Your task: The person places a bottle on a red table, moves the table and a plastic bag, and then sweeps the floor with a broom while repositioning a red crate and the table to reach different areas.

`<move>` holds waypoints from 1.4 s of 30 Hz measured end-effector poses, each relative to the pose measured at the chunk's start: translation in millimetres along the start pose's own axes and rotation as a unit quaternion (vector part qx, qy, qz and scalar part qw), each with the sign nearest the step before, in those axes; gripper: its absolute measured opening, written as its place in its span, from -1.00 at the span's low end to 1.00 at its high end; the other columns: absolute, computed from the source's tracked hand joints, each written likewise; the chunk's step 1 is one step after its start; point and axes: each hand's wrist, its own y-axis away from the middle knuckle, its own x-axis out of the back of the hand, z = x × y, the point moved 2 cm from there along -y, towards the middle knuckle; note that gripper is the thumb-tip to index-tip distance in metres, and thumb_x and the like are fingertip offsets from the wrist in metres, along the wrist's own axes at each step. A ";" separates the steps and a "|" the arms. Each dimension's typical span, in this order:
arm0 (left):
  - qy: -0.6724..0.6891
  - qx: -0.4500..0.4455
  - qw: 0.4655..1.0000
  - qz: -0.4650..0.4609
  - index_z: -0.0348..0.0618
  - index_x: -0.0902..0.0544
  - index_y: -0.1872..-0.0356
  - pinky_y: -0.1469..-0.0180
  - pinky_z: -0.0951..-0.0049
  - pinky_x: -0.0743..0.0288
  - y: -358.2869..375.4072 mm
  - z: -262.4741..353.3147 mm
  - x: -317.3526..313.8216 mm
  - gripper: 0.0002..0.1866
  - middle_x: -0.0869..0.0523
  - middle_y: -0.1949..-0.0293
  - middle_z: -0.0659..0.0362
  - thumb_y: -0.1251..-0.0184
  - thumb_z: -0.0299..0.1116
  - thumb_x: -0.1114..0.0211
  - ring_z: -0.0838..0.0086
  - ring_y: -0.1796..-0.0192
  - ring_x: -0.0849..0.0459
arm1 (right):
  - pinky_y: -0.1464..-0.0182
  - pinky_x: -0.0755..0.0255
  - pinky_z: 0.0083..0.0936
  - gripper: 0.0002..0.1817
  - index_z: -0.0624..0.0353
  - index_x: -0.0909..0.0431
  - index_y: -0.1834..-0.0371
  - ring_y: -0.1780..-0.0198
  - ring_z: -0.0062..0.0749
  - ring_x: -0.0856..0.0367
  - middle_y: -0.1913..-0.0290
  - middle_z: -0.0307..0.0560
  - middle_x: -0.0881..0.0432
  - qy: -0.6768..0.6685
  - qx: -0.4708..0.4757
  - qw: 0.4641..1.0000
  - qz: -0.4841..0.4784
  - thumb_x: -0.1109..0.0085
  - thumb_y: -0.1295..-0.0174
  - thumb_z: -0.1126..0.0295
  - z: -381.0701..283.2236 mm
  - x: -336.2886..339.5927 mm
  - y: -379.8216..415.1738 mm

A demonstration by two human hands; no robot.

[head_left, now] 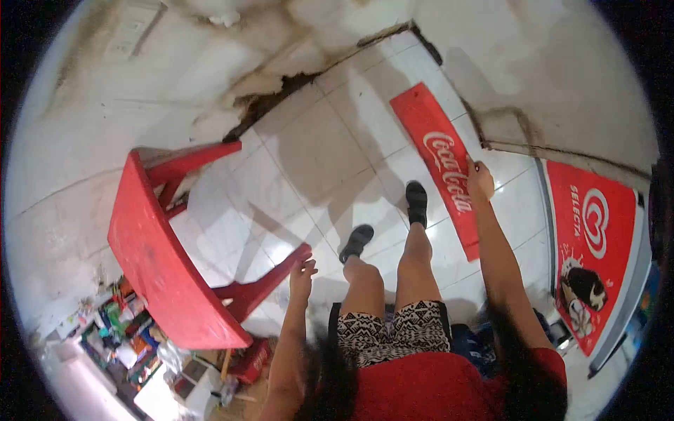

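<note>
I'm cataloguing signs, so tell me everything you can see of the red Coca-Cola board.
The Coca-Cola board is a long, narrow red panel with white script running along its length. It looks stiff, perhaps plastic or painted board. Its lettered face is turned toward the camera, and it slants from upper left to lower right in view, over the white tiled floor. The right hand holds its right long edge; whether it touches the floor is unclear.

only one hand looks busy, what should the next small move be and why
I'd probably bring the left hand to the free long edge of the red panel: the right hand alone grips it, by the other long edge, and the left appears to hold nothing, so a second grip might steady it.
</note>
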 end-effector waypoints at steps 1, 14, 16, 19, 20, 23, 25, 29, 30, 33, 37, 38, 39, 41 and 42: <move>-0.023 -0.005 1.000 0.000 -0.16 -0.40 0.17 0.36 0.59 -0.31 40.7 -22.5 0.4 -0.68 -0.49 0.36 0.22 -0.03 -0.29 -0.08 0.57 0.39 -0.43 | 0.32 -0.29 -0.31 -0.48 0.08 -0.44 0.41 0.33 -0.09 -0.45 0.43 0.02 -0.51 -0.002 -0.001 1.000 0.005 0.27 0.03 -0.15 10.4 0.0 14.0; -0.203 -0.030 0.978 -0.048 -0.12 -0.41 0.18 0.32 0.51 -0.35 120.7 -107.1 -62.4 -0.71 -0.42 0.25 0.08 -0.01 -0.34 -0.10 0.41 0.33 -0.48 | 0.22 -0.25 -0.53 -0.49 0.26 -0.43 0.27 0.37 -0.27 -0.43 0.41 -0.03 -0.51 -0.291 0.028 0.955 -0.058 0.15 -0.01 -0.03 92.7 -45.2 -31.7; -0.156 0.069 0.985 -0.002 -0.11 -0.41 0.17 0.32 0.49 -0.35 56.4 -118.2 -94.7 -0.70 -0.38 0.22 0.08 0.00 -0.35 -0.10 0.40 0.33 -0.48 | 0.14 -0.22 -0.54 -0.43 0.28 -0.37 0.15 0.23 -0.32 -0.41 0.23 -0.02 -0.47 -0.318 0.053 0.941 -0.099 0.14 0.00 -0.05 119.3 -116.8 -139.3; -0.178 -0.069 0.981 0.024 -0.11 -0.38 0.13 0.26 0.49 -0.36 -4.3 -108.5 -133.2 -0.66 -0.30 0.13 0.08 0.02 -0.43 -0.11 0.38 0.17 -0.40 | -0.03 -0.09 -0.41 -0.32 0.25 -0.23 0.02 -0.02 -0.10 -0.25 0.06 0.16 -0.33 -0.134 0.054 0.979 -0.145 0.32 -0.01 -0.14 136.7 -141.1 -254.9; -0.211 -0.031 0.977 0.029 -0.08 -0.34 0.07 0.22 0.47 -0.35 -5.4 -115.4 -125.8 -0.62 -0.26 0.07 0.07 0.01 -0.40 -0.11 0.37 0.14 -0.38 | -0.03 -0.09 -0.41 -0.32 0.25 -0.23 0.02 -0.02 -0.10 -0.25 0.06 0.16 -0.33 -0.124 0.049 0.981 -0.141 0.32 -0.01 -0.14 141.8 -138.3 -262.3; -0.169 0.073 0.982 0.038 -0.04 -0.30 0.02 0.19 0.38 -0.32 -6.0 -74.6 -139.0 -0.57 -0.17 -0.02 0.07 0.00 -0.38 -0.11 0.31 0.11 -0.36 | -0.11 0.05 -0.37 -0.33 0.16 -0.07 -0.09 -0.11 -0.04 -0.09 -0.06 0.16 -0.17 -0.097 0.139 0.982 -0.088 0.37 -0.04 -0.12 165.4 -150.7 -293.7; -0.197 0.057 0.979 0.009 0.01 -0.27 -0.01 0.19 0.29 -0.30 1.7 -78.2 -143.9 -0.54 -0.06 -0.10 0.08 0.00 -0.37 -0.10 0.26 0.08 -0.34 | -0.13 0.11 -0.34 -0.29 0.19 0.01 -0.12 -0.16 -0.02 0.03 -0.11 0.20 -0.05 -0.118 0.178 0.974 -0.074 0.34 -0.03 -0.12 193.3 -148.3 -263.7; -0.375 -0.058 0.923 -0.062 0.02 -0.26 -0.02 0.19 0.28 -0.28 -19.9 -107.0 -154.6 -0.53 -0.02 -0.12 0.09 0.01 -0.40 -0.10 0.24 0.06 -0.33 | -0.08 0.03 -0.24 -0.30 0.03 0.06 -0.15 -0.14 -0.05 0.02 -0.15 0.06 0.00 -0.132 -0.096 0.982 -0.094 0.17 0.03 -0.08 265.0 -167.3 -208.9; -0.374 -0.057 0.923 -0.068 0.02 -0.26 -0.02 0.19 0.28 -0.28 -21.7 -87.2 -165.6 -0.53 -0.02 -0.12 0.09 0.01 -0.40 -0.10 0.24 0.06 -0.33 | -0.04 -0.01 -0.13 -0.33 -0.07 0.09 -0.16 -0.14 -0.09 0.00 -0.17 0.01 0.03 -0.182 -0.202 0.952 -0.142 0.15 0.01 -0.03 282.3 -176.2 -194.1; -0.275 0.051 0.960 -0.018 0.00 -0.27 -0.01 0.19 0.32 -0.27 -25.7 -29.5 -195.2 -0.54 -0.04 -0.11 0.09 0.02 -0.42 -0.10 0.28 0.06 -0.32 | 0.06 -0.02 0.05 -0.21 -0.13 0.22 -0.18 -0.12 -0.01 -0.01 -0.19 -0.05 0.11 -0.276 -0.360 0.862 -0.226 0.09 0.09 -0.09 294.6 -185.8 -152.0; -0.279 0.033 0.959 -0.028 -0.02 -0.30 0.02 0.21 0.36 -0.27 -25.7 -28.9 -196.4 -0.55 -0.05 -0.10 0.11 0.04 -0.44 -0.12 0.31 0.07 -0.32 | 0.06 -0.05 0.02 -0.17 -0.15 0.25 -0.18 -0.10 -0.03 -0.06 -0.19 -0.07 0.08 -0.341 -0.386 0.813 -0.273 0.02 0.13 -0.07 304.0 -210.2 -127.3; -0.280 0.035 0.959 -0.031 -0.02 -0.30 0.02 0.21 0.36 -0.27 -27.0 -30.4 -194.8 -0.55 -0.05 -0.10 0.11 0.04 -0.44 -0.12 0.31 0.07 -0.32 | 0.06 -0.06 0.02 -0.19 -0.15 0.24 -0.18 -0.10 -0.04 -0.07 -0.19 -0.07 0.08 -0.361 -0.385 0.803 -0.277 0.03 0.11 -0.06 302.4 -216.6 -124.5; -0.286 0.040 0.957 -0.022 -0.02 -0.30 0.02 0.22 0.37 -0.27 -28.4 -31.3 -192.0 -0.54 -0.06 -0.09 0.11 0.04 -0.44 -0.12 0.32 0.07 -0.33 | 0.06 -0.06 0.02 -0.19 -0.15 0.24 -0.18 -0.10 -0.04 -0.07 -0.19 -0.07 0.08 -0.360 -0.388 0.802 -0.276 0.03 0.11 -0.06 301.1 -223.6 -125.3; -0.322 0.044 0.946 -0.006 -0.02 -0.29 0.01 0.24 0.39 -0.27 -31.3 -32.5 -188.2 -0.53 -0.06 -0.07 0.12 0.04 -0.43 -0.12 0.34 0.08 -0.34 | 0.16 -0.14 -0.06 -0.28 -0.22 0.19 -0.16 -0.06 -0.09 -0.14 -0.16 -0.17 -0.02 -0.333 -0.385 0.814 -0.280 0.05 0.07 0.02 298.2 -242.9 -133.8; -0.327 0.048 0.944 -0.004 -0.02 -0.29 0.01 0.24 0.39 -0.27 -32.7 -37.8 -185.2 -0.53 -0.06 -0.07 0.12 0.04 -0.43 -0.12 0.34 0.08 -0.34 | 0.16 -0.14 -0.06 -0.28 -0.22 0.19 -0.16 -0.06 -0.09 -0.14 -0.16 -0.17 -0.02 -0.333 -0.389 0.810 -0.285 0.05 0.07 0.02 300.2 -252.3 -138.6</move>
